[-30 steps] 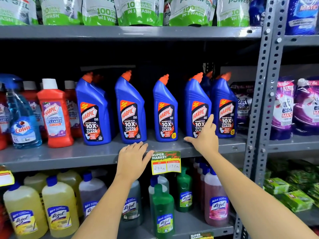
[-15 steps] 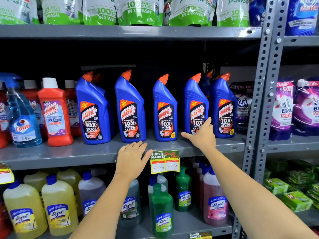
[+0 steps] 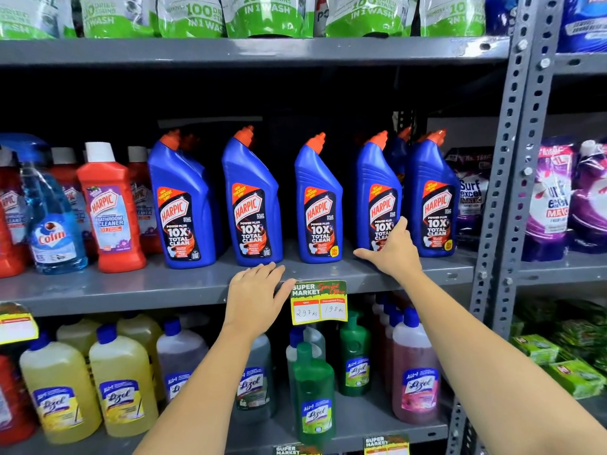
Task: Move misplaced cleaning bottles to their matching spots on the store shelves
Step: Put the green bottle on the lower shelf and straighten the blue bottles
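My right hand (image 3: 392,254) lies open against the blue Harpic bottle (image 3: 377,198) just beyond it, nudging it into line, while my empty left hand (image 3: 256,297) braces flat on the shelf edge (image 3: 131,290).

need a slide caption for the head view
Right hand touches a blue Harpic bottle on the middle shelf; left hand rests open on the shelf edge.

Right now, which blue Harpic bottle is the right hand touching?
The fourth front bottle from the left; the right hand rests against its lower label. The others stand untouched.
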A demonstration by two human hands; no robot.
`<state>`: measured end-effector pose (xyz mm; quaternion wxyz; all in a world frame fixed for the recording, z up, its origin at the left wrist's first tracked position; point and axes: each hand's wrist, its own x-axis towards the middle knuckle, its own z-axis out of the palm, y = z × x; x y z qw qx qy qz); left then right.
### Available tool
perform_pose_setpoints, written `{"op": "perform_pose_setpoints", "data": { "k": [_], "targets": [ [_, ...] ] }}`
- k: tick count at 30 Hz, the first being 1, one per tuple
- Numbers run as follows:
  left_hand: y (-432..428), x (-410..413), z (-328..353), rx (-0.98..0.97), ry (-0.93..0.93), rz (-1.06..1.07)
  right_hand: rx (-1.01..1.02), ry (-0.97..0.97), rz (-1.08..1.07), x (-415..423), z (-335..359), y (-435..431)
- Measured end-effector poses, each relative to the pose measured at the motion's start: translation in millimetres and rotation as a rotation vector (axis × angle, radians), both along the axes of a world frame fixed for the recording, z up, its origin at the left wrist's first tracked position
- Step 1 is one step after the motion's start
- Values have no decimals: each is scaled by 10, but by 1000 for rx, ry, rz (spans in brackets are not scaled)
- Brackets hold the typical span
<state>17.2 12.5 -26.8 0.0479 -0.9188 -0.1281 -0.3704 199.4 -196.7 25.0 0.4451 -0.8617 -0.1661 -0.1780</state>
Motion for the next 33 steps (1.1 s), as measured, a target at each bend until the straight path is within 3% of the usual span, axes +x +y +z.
{"op": "perform_pose_setpoints", "data": {
  "k": [19, 23, 26, 29, 31, 33],
  "targets": [
    [-14, -6, -23, 11, -72, -42, 6, -12, -28, -102, -22, -3],
    [-61, -43, -52, -34, -91, -46, 356, -241, 14, -314, -215, -45],
    [-132, -150, -283, -76, -267, -32, 554, -514, -124, -610, -682, -47],
    [-225, -342, -902, -105, -384, -30, 566, -454, -155, -947, -1321, 69],
    [-256, -483, -1439, -166, -276, -31, 473, -337, -70, -1144, -1739, 188],
    [-249, -612, -1955, -254, -21, -34, 365, -226, 32, -1289, -2105, 282]
  ]
}}
